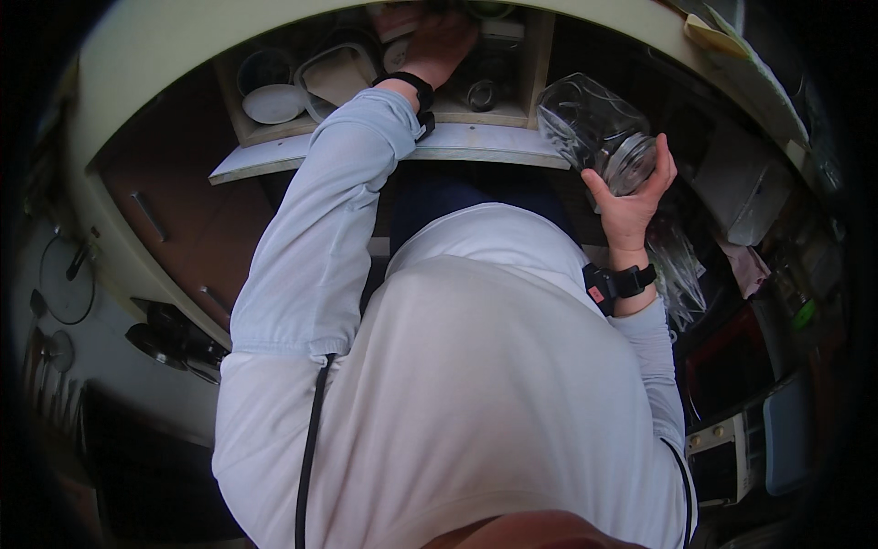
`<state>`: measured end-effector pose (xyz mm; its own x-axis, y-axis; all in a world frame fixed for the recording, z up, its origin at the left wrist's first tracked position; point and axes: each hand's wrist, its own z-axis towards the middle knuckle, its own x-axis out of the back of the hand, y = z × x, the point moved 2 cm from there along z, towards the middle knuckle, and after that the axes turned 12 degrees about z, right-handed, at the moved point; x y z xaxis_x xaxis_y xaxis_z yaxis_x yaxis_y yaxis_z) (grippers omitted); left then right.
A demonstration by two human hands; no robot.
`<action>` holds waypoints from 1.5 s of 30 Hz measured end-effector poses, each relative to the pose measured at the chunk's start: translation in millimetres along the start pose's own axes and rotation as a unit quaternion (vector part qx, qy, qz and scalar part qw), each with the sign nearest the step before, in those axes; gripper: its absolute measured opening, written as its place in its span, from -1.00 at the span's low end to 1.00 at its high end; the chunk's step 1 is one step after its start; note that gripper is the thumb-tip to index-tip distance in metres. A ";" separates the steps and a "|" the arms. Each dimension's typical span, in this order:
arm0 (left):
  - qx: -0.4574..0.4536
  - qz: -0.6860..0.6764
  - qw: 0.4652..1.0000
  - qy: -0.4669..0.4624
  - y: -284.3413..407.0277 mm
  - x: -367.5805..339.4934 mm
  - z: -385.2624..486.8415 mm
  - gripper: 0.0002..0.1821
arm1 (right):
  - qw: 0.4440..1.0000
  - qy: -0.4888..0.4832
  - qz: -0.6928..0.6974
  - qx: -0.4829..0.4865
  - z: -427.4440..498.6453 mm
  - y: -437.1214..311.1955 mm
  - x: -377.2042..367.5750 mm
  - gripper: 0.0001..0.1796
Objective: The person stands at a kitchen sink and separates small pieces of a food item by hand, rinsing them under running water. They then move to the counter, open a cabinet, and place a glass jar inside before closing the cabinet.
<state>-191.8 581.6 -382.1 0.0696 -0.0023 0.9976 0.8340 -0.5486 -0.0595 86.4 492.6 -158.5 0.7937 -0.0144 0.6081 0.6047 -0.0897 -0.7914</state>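
Observation:
My right hand (632, 209) grips a large clear jar (591, 110) by its round, ridged end, holding it tilted beside the right corner of a pulled-out drawer (473, 137). Deep inside that drawer is my left hand (442, 41), dim and blurred; whether its fingers hold anything is hidden. By the left wrist lie a rectangular plastic container (336, 72) and a small round white lid or tub (396, 56). A white oval dish (274, 103) rests at the drawer's left front. Nearer the right side sits a small round glass item (482, 95).
The pale countertop edge (164, 65) curves above the drawer. Brown cabinet doors (185, 171) with metal handles stand to the left, with dark pans (161, 343) beyond. On the right are clear plastic bags (675, 274), a toaster oven (717, 460) and a blue board (787, 436).

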 end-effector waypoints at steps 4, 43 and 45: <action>-0.001 0.000 1.000 -0.012 5.6 -23.4 3.0 -0.59 | 1.000 -0.009 -0.012 0.017 -0.1 -1.1 0.2 0.18; 0.184 -0.394 0.900 -0.023 -81.0 196.0 -95.4 -0.31 | 0.989 -0.114 0.000 0.093 50.8 -17.7 -28.1 0.06; 0.267 -0.414 0.870 0.023 -86.7 207.6 -117.3 -0.33 | 0.984 -0.151 -0.007 0.092 61.5 -14.1 -45.0 0.05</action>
<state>-313.8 530.6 -165.6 -0.6877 0.1681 0.7062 0.7240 0.0883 0.6841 46.2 555.8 -178.5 0.7522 0.2841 0.5945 0.5954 0.0936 -0.7980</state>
